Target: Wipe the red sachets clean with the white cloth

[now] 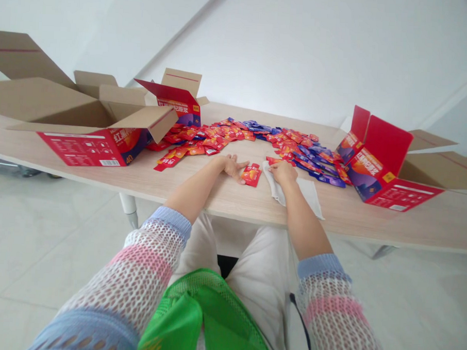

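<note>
"What is my left hand doing?"

"Your left hand (233, 168) is loose and spread low over the pale wood-grain counter (232, 201), its fingertips at the left edge of a flat, rectangular red packet with an orange print (251, 175)."

"And where does that packet lie?"

"Flat on the counter in front of you, between your two hands, near the front edge."

"My right hand?"

"Your right hand (283, 173) is closed on a white fabric cloth (310, 195), which spreads over the counter under your wrist. Another red packet (272, 160) shows just beyond your fingers."

"What is around them?"

"A curved heap of red and purple-blue packets (218, 138) arches behind your hands. At your left stand a large open red cardboard carton (85, 149) and a second red carton (178, 108) behind it; at your right, an open red-and-purple carton (376, 177)."
</note>
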Motion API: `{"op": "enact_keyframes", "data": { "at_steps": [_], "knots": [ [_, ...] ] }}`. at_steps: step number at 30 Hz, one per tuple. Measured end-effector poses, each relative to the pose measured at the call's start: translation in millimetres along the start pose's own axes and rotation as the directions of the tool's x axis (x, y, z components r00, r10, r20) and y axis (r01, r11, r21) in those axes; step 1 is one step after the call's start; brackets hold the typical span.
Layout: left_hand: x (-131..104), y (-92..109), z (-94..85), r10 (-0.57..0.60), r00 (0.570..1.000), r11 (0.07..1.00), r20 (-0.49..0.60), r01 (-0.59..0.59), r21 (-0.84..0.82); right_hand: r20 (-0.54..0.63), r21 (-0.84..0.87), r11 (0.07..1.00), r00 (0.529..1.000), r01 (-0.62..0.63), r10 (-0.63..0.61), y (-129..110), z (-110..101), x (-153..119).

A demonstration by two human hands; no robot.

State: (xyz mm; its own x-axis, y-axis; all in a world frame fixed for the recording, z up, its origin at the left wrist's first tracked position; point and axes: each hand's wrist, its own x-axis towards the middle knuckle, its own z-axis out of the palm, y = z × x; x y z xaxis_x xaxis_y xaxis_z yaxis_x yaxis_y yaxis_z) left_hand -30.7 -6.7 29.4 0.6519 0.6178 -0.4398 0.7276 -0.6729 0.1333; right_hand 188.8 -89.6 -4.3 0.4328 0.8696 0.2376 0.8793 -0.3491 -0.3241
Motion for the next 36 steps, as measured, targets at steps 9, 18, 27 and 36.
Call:
{"op": "enact_keyframes", "data": {
  "at_steps": [9,18,27,36],
  "knots": [
    [-1,0,1.4,0.024,1.0,0.999,-0.014,-0.024,-0.027,-0.183,0.117,0.964,0.959,0.24,-0.217,-22,0,-10],
    [2,-2,1.6,0.008,1.0,1.0,-0.014,-0.008,-0.028,-0.278,0.274,0.786,0.828,0.554,-0.487,-28,-3,-14],
    [1,-2,1.2,0.009,1.0,1.0,-0.02,-0.008,0.011,0.088,0.508,0.645,0.71,0.571,-0.698,-26,4,-15],
    [11,-7,3.3,0.017,0.999,1.0,-0.037,-0.017,-0.001,0.309,0.607,0.662,0.637,0.44,-0.706,-25,-9,-18]
  ]
}}
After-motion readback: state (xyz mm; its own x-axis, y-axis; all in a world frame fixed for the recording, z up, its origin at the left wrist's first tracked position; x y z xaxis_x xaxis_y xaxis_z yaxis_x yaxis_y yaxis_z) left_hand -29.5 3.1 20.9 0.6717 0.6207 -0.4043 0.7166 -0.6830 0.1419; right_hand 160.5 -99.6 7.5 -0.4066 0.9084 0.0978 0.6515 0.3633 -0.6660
